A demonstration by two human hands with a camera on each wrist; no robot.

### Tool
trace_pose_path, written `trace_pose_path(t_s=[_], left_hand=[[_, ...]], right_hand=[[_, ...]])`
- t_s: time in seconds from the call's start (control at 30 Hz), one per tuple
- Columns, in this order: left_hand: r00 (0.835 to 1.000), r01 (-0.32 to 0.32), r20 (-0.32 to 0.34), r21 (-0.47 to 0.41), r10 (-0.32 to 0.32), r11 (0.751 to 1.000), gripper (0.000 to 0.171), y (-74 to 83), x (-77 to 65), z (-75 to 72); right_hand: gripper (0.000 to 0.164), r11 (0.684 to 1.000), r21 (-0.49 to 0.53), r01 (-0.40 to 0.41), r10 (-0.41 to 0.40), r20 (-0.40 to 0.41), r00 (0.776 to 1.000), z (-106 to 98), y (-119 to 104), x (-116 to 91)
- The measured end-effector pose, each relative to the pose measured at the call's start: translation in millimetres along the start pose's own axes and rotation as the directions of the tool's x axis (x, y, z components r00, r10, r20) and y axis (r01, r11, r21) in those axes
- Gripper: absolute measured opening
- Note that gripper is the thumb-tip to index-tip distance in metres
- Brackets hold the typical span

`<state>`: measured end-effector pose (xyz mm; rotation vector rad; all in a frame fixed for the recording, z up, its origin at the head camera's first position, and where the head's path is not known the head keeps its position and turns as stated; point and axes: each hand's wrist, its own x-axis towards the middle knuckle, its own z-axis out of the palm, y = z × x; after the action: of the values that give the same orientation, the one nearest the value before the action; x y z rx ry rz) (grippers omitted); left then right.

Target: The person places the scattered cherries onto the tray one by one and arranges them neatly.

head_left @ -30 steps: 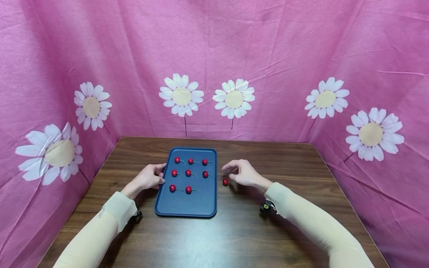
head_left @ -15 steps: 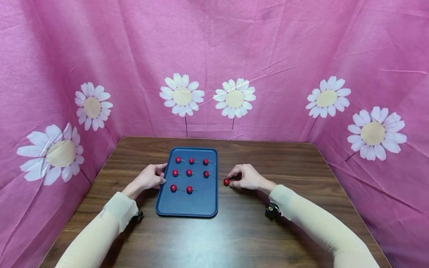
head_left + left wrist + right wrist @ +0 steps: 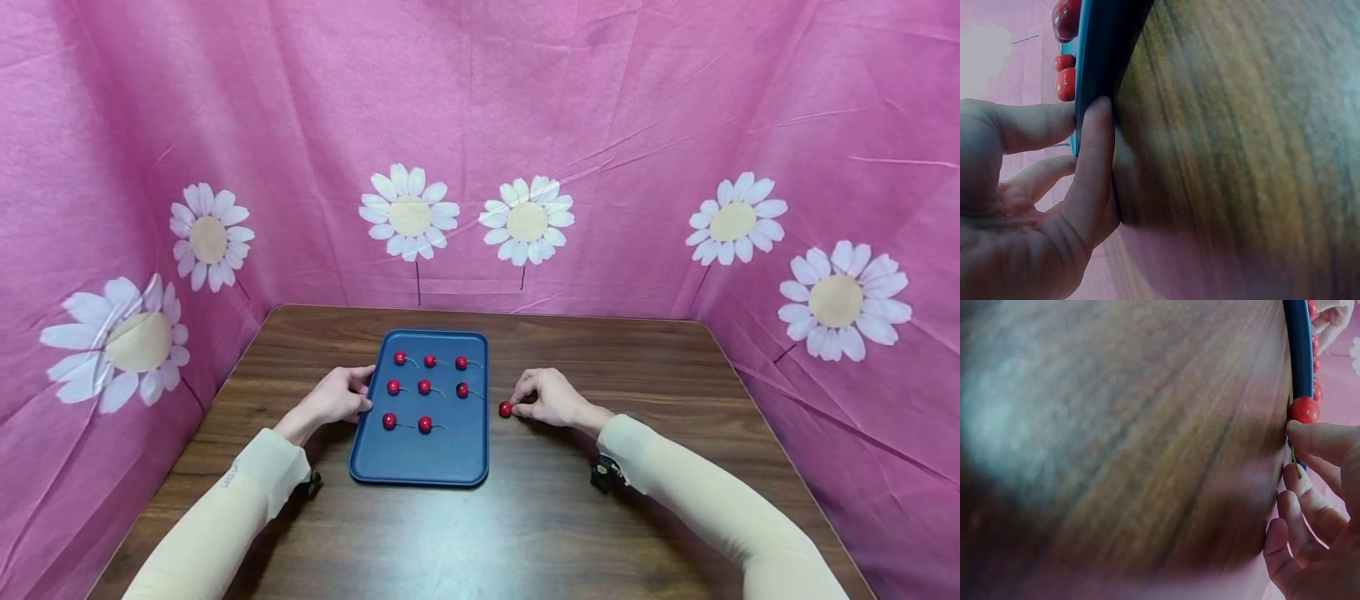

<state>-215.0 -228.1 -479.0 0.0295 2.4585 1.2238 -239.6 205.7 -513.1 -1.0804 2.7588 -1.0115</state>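
Observation:
A blue rectangular tray [image 3: 457, 458] lies on the wooden table, bearing several red cherries with thin stems. They stand in two rows of three, with a pair in the row closest to me. At the tray's left edge my left hand [image 3: 335, 395] holds the rim; the left wrist view has thumb and fingers [image 3: 1094, 162] against it. One more cherry [image 3: 505, 409] is just right of the tray, low over or on the table. My right hand [image 3: 553, 398] pinches it between thumb and forefinger. In the right wrist view its green stem [image 3: 1294, 453] hangs by the fingers.
The brown wooden table [image 3: 637, 358] reaches back to a pink cloth [image 3: 630, 100] printed with white daisies, which encloses the left, far and right sides. A small black device [image 3: 606, 473] sits at my right wrist, another [image 3: 309, 483] at my left.
My right hand has come slightly down and right, and its fingers have closed on the loose cherry. The left hand stays at the tray's edge. The tray cherries keep their places.

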Motion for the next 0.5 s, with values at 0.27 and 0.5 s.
trace_pose_path(t_s=[0.27, 0.5], left_hand=[[1.0, 0.009, -0.003, 0.0, -0.009, 1.0, 0.078, 0.6, 0.7, 0.4], [1.0, 0.007, -0.003, 0.002, -0.007, 1.0, 0.078, 0.5, -0.1, 0.7]], right_hand=[[0.011, 0.999, -0.044, 0.014, -0.013, 0.016, 1.0, 0, -2, -1], [0.007, 0.998, -0.067, 0.013, -0.01, 0.042, 0.999, 3, 4, -1]])
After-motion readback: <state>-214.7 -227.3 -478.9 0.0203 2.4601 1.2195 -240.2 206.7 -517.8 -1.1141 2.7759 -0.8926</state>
